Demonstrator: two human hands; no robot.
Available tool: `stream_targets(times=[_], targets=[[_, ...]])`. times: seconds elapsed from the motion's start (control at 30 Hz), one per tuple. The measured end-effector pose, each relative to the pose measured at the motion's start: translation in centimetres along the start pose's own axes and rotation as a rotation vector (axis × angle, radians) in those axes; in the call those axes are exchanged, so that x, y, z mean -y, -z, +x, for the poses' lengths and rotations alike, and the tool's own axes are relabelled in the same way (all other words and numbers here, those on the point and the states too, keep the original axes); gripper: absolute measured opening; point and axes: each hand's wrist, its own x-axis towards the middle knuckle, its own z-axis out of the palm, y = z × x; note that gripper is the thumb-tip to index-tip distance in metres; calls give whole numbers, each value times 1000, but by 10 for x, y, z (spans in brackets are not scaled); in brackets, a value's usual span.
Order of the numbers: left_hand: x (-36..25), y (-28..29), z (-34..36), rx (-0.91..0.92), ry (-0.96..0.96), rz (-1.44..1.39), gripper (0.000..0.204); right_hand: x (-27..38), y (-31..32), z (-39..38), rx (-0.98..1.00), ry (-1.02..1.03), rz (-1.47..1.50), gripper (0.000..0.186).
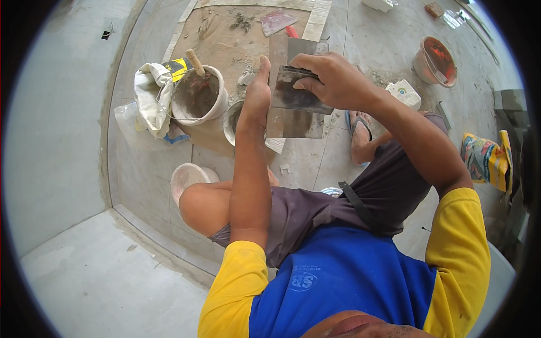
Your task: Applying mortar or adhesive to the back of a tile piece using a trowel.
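Note:
My left hand (259, 94) holds a flat rectangular steel trowel (298, 125) by its left side. The thumb lies up along the edge, and the other fingers are hidden behind the plate. Across the trowel's face sits a smaller dark metal scraper blade (298, 98), smeared with grey residue. My right hand (335, 81) pinches this blade from the right, fingers bent over its upper edge and thumb on its face. Left of my hands stands a mortar-coated bucket (223, 104) with a wooden-handled tool (195, 62) leaning in it. A smaller container (230, 124) is partly behind my left forearm.
A white sack (151, 98) slumps beside the bucket. Dusty cardboard (217, 28) covers the floor ahead. At the far right are another bucket (422, 65) and a yellow bag (487, 160). A white block (404, 94) lies beyond my right forearm. An upturned pale bucket (183, 177) is near my left knee.

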Motion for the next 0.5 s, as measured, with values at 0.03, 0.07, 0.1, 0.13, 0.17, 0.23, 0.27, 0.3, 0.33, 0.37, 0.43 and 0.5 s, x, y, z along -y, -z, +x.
stream_targets(times=[0.03, 0.07, 0.1, 0.13, 0.17, 0.23, 0.27, 0.3, 0.33, 0.37, 0.43, 0.5], targets=[[0, 0, 0, -1, -2, 14, 60, 0, 1, 0, -12, -1, -11, 27], [0, 1, 0, -35, 25, 19, 59, 0, 0, 0, 1, -1, -20, 27], [1, 1, 0, -4, 4, 25, 59, 0, 1, 0, -67, -39, -21, 28], [2, 1, 0, -12, -8, 34, 59, 0, 2, 0, -27, -72, -28, 28], [2, 1, 0, -7, -26, 40, 59, 0, 2, 0, -37, -64, -12, 29], [1, 0, 0, -14, -30, 33, 59, 1, 3, 0, -33, -4, -20, 28], [1, 0, 0, -12, -18, 17, 59, 1, 4, 0, -35, -2, -21, 28], [0, -1, 0, -9, -29, 27, 59, 1, 4, 0, -33, -9, -18, 27], [0, -1, 0, -10, -22, 27, 60, 1, 4, 0, 12, -13, -8, 27], [0, -1, 0, -7, -8, 18, 60, 1, 4, 0, -28, -21, -15, 27], [0, -1, -1, -3, -21, 35, 60, 0, 4, 0, -102, -170, 76, 27], [0, -1, 0, 7, -32, 48, 60, 0, 3, 0, -40, -90, 45, 27]])
